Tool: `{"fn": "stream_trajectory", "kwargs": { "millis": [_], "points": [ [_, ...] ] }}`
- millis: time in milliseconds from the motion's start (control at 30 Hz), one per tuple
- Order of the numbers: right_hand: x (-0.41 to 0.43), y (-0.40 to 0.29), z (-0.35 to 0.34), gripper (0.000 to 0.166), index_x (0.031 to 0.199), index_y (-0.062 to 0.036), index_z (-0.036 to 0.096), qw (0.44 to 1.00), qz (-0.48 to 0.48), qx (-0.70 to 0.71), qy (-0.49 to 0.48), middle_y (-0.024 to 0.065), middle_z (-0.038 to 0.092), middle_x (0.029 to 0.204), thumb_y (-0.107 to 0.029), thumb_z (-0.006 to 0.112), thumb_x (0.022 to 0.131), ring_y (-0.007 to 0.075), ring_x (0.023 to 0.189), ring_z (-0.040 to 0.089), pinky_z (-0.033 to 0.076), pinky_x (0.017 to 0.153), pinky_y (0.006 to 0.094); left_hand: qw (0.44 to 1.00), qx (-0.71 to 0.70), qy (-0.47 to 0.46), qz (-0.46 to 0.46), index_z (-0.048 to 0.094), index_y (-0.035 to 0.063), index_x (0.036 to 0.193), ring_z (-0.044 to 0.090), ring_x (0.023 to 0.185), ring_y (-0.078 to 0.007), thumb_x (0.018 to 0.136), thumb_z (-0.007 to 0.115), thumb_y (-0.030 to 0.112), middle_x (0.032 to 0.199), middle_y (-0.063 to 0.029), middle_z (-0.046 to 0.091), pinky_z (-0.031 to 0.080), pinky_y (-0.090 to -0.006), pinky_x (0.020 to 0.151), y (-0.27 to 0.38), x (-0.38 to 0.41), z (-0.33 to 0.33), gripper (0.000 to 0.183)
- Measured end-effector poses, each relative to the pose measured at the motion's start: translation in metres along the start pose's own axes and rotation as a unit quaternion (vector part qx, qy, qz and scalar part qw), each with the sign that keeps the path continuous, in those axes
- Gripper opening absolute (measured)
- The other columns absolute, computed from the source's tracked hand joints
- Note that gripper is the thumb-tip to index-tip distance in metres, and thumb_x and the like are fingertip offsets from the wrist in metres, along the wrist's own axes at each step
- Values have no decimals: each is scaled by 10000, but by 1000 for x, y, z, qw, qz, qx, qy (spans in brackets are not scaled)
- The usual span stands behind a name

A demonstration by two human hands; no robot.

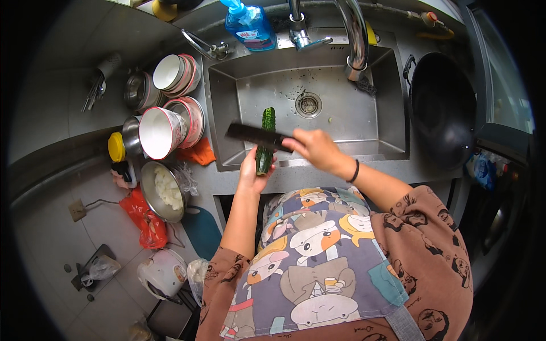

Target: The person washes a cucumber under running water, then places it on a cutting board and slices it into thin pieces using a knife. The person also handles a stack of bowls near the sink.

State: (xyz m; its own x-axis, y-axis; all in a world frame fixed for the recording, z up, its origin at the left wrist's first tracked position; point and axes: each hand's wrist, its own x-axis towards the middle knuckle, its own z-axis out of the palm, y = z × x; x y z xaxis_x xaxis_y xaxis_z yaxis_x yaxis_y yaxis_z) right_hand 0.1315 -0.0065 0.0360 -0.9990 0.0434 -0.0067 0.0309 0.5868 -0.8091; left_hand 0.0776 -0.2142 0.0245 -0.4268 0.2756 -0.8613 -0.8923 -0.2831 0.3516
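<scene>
A dark green, bumpy cucumber (269,119) is held lengthwise over the near left part of a steel sink (349,98). My left hand (252,172) grips its lower end from beneath. Across the cucumber lies a dark, broad-bladed kitchen knife (249,134), blurred, with its blade pointing left. My right hand (315,149) is closed around the knife's handle, just right of the cucumber. Whether the blade touches the skin cannot be made out. Small dark bits lie on the sink floor around the drain (308,105), and a pale green scrap (330,120) lies to its right.
Stacked bowls (160,132) stand left of the sink, near an orange cloth (200,152). A steel bowl of pale cut pieces (147,189) sits nearer me, beside a teal board (202,232). Behind are a blue soap bottle (251,27) and a faucet (357,38). A black wok (443,106) stands right.
</scene>
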Motion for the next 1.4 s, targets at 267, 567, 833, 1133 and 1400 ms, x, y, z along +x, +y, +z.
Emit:
{"fn": "stream_trajectory", "kwargs": {
  "millis": [267, 567, 833, 1133, 1400],
  "points": [
    [30, 57, -2, 425, 786, -65, 597, 992, 51, -105, 35, 184, 620, 653, -470, 572, 909, 406, 620, 613, 490, 539, 476, 994, -27, -101, 25, 533, -18, 1114, 555, 713, -199, 1013, 394, 280, 955, -147, 608, 467, -231, 485, 4, -18, 15, 344],
    [7, -5, -7, 387, 778, -67, 568, 999, -8, 45, -18, 176, 595, 622, -431, 601, 908, 404, 607, 596, 464, 522, 467, 999, -34, 5, 22, 587, 42, 1004, 623, 714, -182, 1009, 436, 329, 900, -74, 630, 511, -282, 508, 4, -1, 0, 324],
    [29, 73, -3, 399, 780, -74, 582, 988, 61, -130, 54, 178, 626, 663, -453, 587, 905, 397, 623, 614, 480, 522, 472, 995, 4, -98, 17, 545, 30, 1158, 625, 745, -201, 1018, 438, 310, 974, -139, 634, 503, -267, 488, 4, -20, 13, 331],
    [0, 0, -3, 414, 760, -56, 539, 1000, 12, 14, 6, 175, 594, 622, -435, 584, 919, 403, 593, 587, 457, 516, 474, 996, 46, 68, 32, 595, 61, 991, 629, 726, -168, 1003, 411, 290, 872, -68, 652, 522, -282, 523, 4, 1, 10, 294],
    [30, 70, -2, 409, 755, -76, 567, 992, 45, -102, 66, 181, 598, 619, -459, 605, 893, 389, 587, 607, 480, 506, 456, 996, 65, -63, 25, 580, 45, 1063, 591, 692, -185, 996, 428, 287, 885, -102, 645, 463, -266, 495, 3, -9, 17, 294]
  ]
}}
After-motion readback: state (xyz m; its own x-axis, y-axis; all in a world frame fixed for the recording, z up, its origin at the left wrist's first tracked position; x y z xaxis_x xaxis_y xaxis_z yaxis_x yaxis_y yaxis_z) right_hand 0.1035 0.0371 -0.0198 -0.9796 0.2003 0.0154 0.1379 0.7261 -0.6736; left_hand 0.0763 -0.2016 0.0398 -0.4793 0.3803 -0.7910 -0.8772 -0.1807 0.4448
